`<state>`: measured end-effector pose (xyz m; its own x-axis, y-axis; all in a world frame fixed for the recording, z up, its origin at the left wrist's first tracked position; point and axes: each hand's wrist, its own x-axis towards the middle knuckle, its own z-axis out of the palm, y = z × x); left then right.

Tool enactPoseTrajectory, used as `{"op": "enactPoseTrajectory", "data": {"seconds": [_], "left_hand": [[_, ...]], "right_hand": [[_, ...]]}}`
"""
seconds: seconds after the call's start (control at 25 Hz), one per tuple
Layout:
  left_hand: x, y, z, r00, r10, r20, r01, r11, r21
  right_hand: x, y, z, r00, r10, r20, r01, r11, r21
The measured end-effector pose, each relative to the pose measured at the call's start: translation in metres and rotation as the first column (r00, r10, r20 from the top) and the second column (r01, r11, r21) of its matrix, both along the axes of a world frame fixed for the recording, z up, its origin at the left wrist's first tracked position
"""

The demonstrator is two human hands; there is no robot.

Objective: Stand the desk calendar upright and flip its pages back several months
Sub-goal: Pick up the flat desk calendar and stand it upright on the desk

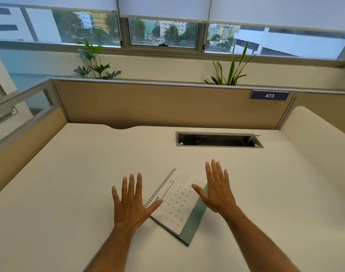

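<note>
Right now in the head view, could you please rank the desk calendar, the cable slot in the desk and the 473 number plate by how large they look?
1. Cable slot and desk calendar: they cover similar areas, and the calendar lies nearer the camera, so I will not rank them.
2. 473 number plate: clearly smallest.

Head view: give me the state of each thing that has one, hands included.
Calendar: lying flat on the desk, not yet stood up, a month page showing.
Left hand: open, fingers spread, thumb over the spiral edge, no grip.
Right hand: open, fingers spread, empty.
Cable hatch: open.
Blinds: mostly lowered.
</note>
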<state>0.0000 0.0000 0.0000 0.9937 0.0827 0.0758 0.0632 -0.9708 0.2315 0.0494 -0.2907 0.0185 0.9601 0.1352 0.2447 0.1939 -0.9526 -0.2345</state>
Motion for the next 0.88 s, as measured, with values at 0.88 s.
{"op": "enactPoseTrajectory", "data": {"seconds": [0.88], "left_hand": [[0.026,0.019,-0.026,0.943,-0.231,-0.241,0.21,0.972,-0.107]], "right_hand": [[0.002,-0.011,-0.034,0.93,-0.182,-0.319,0.262,0.937,0.231]]}}
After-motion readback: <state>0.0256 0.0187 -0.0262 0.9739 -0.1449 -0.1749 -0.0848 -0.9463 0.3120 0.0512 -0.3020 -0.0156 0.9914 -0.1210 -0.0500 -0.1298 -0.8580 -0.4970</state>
